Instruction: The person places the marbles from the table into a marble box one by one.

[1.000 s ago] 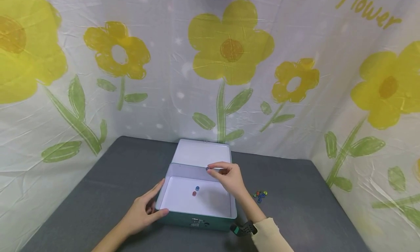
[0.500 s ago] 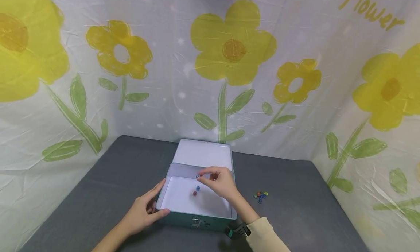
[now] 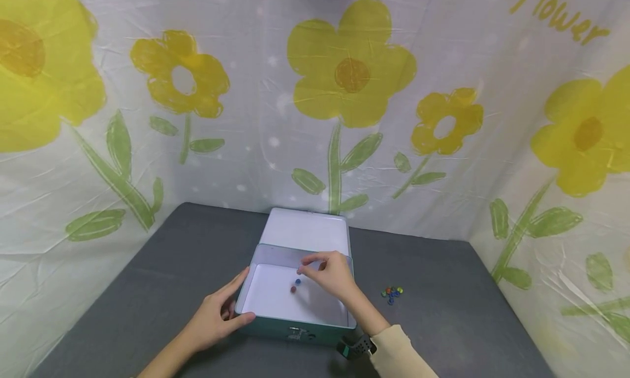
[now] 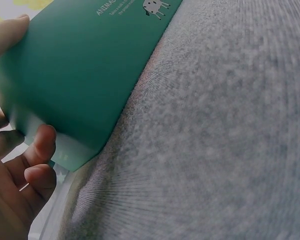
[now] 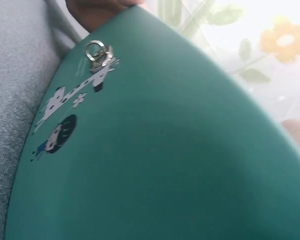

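Head: the left hand clasps the box at its near-left corner. The right hand's fingers are slightly apart above it; whether they pinch anything, I can't tell. A blue marble and red marble lie inside; more marbles sit rightward on the tabletop. The curtain reads "flower".

Left wrist: lettering starts "ANIMA".

Right wrist: the box edge slants down rightward.

Green box, white inside; metal clasp and animal prints on front. Upright, lid folded open rearward. On inner floor: blue marble, red marble just beside. Outside, right: mixed-colour marble cluster.
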The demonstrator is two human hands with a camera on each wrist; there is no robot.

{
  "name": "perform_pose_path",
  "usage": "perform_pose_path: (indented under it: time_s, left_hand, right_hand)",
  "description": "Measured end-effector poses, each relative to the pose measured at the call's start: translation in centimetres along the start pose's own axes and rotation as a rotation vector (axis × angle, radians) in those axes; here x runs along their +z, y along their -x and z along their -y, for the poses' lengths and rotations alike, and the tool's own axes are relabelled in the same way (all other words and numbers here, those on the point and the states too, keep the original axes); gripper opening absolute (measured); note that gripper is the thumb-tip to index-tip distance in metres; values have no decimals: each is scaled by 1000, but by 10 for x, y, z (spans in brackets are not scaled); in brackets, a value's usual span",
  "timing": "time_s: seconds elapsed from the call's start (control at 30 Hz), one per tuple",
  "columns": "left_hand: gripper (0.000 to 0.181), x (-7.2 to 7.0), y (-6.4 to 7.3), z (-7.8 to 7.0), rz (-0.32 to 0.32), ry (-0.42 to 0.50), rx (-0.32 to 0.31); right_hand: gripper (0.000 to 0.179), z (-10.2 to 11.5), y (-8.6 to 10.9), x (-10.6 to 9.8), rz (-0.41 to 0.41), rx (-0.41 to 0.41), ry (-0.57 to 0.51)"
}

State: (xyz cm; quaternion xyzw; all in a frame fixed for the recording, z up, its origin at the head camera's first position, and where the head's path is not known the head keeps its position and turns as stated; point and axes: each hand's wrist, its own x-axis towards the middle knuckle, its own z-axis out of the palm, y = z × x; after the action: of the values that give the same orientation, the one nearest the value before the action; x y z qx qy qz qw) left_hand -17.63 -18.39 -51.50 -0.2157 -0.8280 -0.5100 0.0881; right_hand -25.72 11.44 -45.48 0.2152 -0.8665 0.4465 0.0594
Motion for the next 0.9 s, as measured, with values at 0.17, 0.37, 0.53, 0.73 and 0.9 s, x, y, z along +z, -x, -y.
perform_pose_path:
  time_s: [0.17, 0.37, 0.53, 0.73, 0.9]
  left_hand:
    - [88, 1, 0, 4, 4, -2, -20]
    - [88, 1, 0, 5, 2, -4, -12]
    - [88, 0, 0, 4, 1, -3, -13]
    - [88, 0, 1, 5, -4, 6, 8]
    - [88, 0, 1, 2, -2, 21, 11]
  right_hand:
    - [14, 4, 1, -6, -47, -13, -13]
    - [18, 3, 6, -16, -69, -23, -64]
    - [17, 2, 11, -26, -86, -40, -103]
    - [18, -1, 19, -39, -124, -17, -156]
    - [16, -9, 26, -52, -179, -23, -145]
